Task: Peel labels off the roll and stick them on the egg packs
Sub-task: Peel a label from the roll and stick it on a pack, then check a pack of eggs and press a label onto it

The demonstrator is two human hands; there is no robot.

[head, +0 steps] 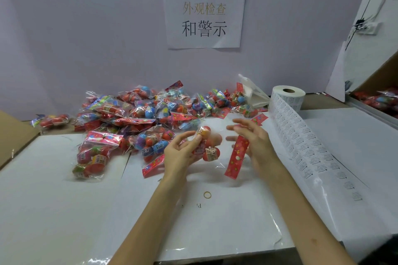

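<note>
A heap of clear plastic egg packs with red and blue eggs (pixel 137 114) lies at the left and back of the white-covered table (pixel 53 200). The left hand (pixel 181 153) pinches one clear pack of orange-red eggs (pixel 210 146) between thumb and fingertips, lifted above the table. The right hand (pixel 254 142) is spread, fingers loosely open, against that pack's red printed header card (pixel 237 157); whether it grips it I cannot tell. Further right, the white label roll (pixel 288 97) stands upright, its unrolled strip of printed labels (pixel 305 148) trailing toward the near edge.
</note>
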